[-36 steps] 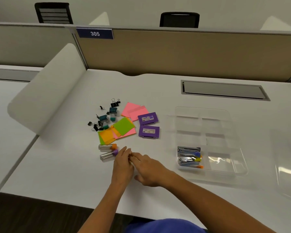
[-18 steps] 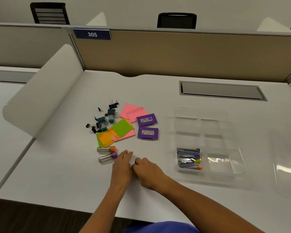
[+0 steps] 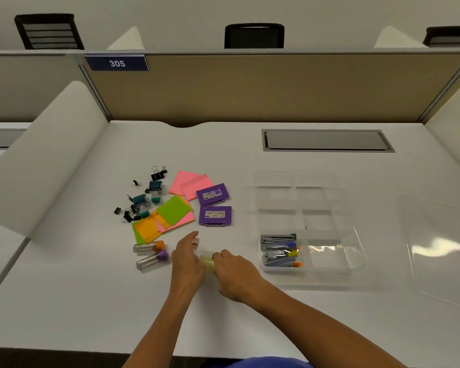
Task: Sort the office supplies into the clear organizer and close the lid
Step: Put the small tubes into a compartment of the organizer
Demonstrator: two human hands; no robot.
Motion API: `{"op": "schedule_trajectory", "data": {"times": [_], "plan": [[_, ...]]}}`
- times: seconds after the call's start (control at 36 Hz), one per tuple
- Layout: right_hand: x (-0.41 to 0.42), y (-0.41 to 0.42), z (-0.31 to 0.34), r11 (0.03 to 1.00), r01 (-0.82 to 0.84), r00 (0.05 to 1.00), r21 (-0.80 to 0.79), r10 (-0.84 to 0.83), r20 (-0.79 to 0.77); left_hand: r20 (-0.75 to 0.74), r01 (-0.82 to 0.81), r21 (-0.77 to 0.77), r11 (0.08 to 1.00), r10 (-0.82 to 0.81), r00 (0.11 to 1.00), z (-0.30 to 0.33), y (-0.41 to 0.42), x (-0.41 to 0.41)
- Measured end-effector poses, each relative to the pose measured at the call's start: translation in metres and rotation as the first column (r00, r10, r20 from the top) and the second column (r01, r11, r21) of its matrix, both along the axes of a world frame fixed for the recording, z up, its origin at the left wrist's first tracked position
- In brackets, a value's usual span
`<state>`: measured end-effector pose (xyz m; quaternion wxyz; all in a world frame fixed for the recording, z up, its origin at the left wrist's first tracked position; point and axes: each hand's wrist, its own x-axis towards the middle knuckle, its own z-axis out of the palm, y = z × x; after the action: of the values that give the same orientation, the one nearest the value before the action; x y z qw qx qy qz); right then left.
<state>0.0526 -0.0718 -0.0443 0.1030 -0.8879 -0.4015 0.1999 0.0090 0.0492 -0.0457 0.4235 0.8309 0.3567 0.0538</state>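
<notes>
I am closing both my left hand (image 3: 187, 257) and right hand (image 3: 235, 272) on small capped tubes (image 3: 207, 261), pinching firmly against rolling.

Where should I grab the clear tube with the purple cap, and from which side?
Pinch the clear tube across its bare middle, from above. It lies flat and angled, purple cap toward the left hand, with the orange-capped tube just behind, leaving top access freest.

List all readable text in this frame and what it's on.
"305": white digits on the blue sign on the partition's top rail.
White labels on the upper purple case and lower purple case: print too small and blurred to read.
Nothing else carries text.
</notes>
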Motion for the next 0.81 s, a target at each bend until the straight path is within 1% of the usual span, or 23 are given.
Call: {"op": "schedule_trajectory", "data": {"times": [0.08,0.25,0.36,0.44,0.53,0.58,0.81], "plan": [[0.003,-0.007,0.002,0.998,0.056,0.998,0.031,-0.055,-0.030,0.004,-0.002,0.010,1.000,0.002,1.000,0.005,-0.006,0.005],[0.013,-0.018,0.016,0.985,0.129,0.990,0.118,-0.121,-0.071,0.068,0.004,0.039,0.999,-0.007,0.998,0.016,-0.019,0.016],[0.020,-0.029,0.027,0.963,0.210,0.977,0.167,-0.199,-0.078,0.176,0.028,0.071,0.997,-0.041,0.984,0.025,-0.029,0.024],[0.027,-0.039,0.036,0.939,0.280,0.959,0.202,-0.261,-0.115,0.227,0.032,0.094,0.995,-0.053,0.972,0.032,-0.039,0.029],[0.034,-0.048,0.043,0.909,0.337,0.940,0.245,-0.313,-0.135,0.279,0.059,0.061,0.996,-0.074,0.957,0.039,-0.049,0.035],[0.039,-0.056,0.046,0.888,0.358,0.934,0.288,-0.337,-0.121,0.299,0.086,0.040,0.996,-0.094,0.950,0.044,-0.056,0.039],[0.058,-0.094,0.054,0.815,0.420,0.907,0.399,-0.396,-0.146,0.354,0.172,0.023,0.985,-0.169,0.920,0.058,-0.088,0.055]]}}
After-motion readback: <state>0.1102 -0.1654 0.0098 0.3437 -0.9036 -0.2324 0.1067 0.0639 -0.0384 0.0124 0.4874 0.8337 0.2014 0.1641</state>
